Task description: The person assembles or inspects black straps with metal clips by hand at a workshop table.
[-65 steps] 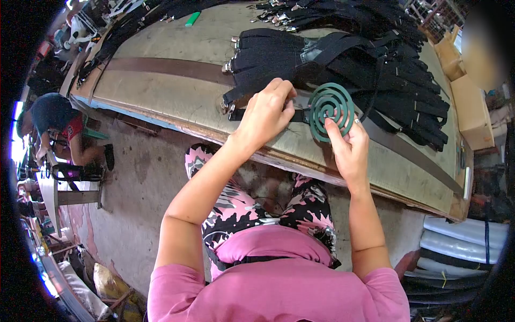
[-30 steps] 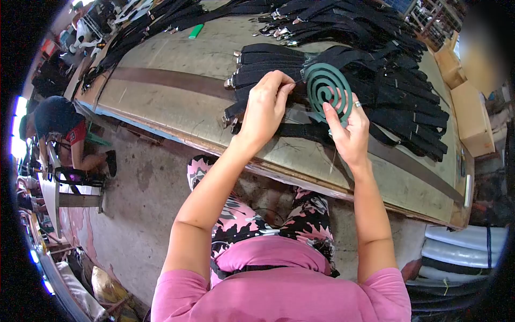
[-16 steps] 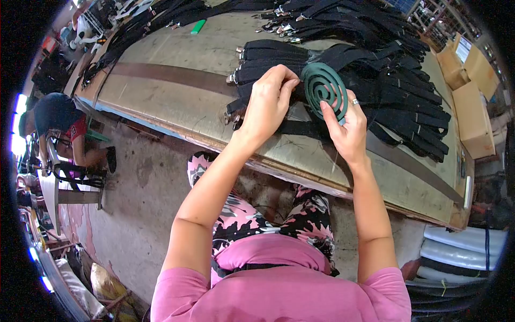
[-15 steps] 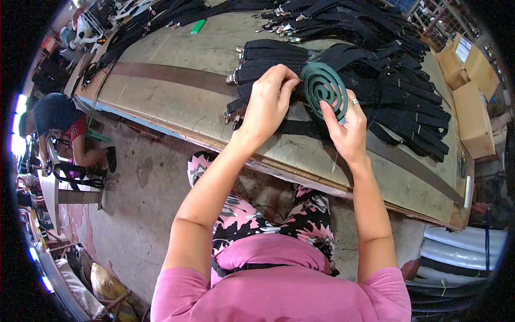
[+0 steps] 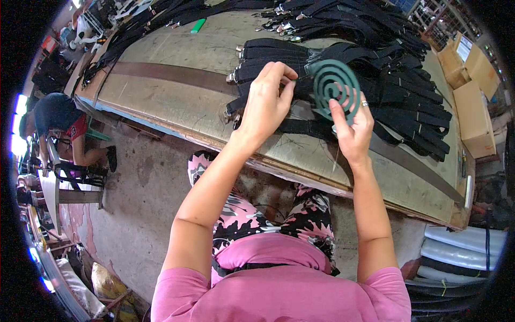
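Observation:
A dark green mosquito coil (image 5: 330, 64), a flat spiral, is held upright in my right hand (image 5: 355, 131), the thumb pressed on its face and the fingers behind it. My left hand (image 5: 268, 102) is to the left of the coil, thumb and fingertips pinched together. Whether anything small sits in that pinch cannot be made out. A gap separates the left fingertips from the coil. Below and behind both hands lies a bundle of black elastic straps (image 5: 397, 96) with metal clips (image 5: 232, 78) at its left end.
The worktable (image 5: 161, 96) carries a long brown strip (image 5: 171, 74), a green object (image 5: 198, 26) and more black straps (image 5: 343, 24) at the back. Cardboard boxes (image 5: 472, 118) stand at the right. A person (image 5: 56, 121) bends over a bench at the left.
My right hand has moved the coil a little to the right, away from my left fingertips. The left hand has stayed nearly in place, still pinched.

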{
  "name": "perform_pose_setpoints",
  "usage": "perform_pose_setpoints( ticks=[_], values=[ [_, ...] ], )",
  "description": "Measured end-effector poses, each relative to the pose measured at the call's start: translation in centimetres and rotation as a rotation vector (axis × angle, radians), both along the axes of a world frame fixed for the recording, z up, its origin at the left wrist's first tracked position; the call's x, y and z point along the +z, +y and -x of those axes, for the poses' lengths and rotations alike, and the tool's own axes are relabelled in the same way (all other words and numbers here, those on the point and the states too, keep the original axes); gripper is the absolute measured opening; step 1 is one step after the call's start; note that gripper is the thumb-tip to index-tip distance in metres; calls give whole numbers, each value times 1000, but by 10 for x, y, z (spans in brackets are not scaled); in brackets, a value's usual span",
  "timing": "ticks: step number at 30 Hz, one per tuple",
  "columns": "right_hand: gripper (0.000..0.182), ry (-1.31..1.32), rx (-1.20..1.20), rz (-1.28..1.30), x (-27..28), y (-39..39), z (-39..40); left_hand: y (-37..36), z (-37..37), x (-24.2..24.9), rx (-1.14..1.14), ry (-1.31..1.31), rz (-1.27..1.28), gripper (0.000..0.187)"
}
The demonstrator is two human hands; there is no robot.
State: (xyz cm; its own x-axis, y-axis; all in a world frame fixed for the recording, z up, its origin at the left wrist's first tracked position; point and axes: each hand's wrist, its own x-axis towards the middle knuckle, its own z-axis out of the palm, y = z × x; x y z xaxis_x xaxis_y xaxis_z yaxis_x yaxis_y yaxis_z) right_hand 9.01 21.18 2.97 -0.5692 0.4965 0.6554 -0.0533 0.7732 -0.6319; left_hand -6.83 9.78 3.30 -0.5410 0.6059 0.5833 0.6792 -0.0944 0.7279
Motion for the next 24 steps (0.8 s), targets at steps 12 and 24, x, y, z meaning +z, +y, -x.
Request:
perform_pose_setpoints(
  ticks=[12,24],
  values=[
    [14,173,-90,208,-10,7,-6,25,-6,-12,54,535,78,30],
    [11,221,-65,173,-15,10,-6,18,-3,-14,-50,487,49,18]
  ],
)
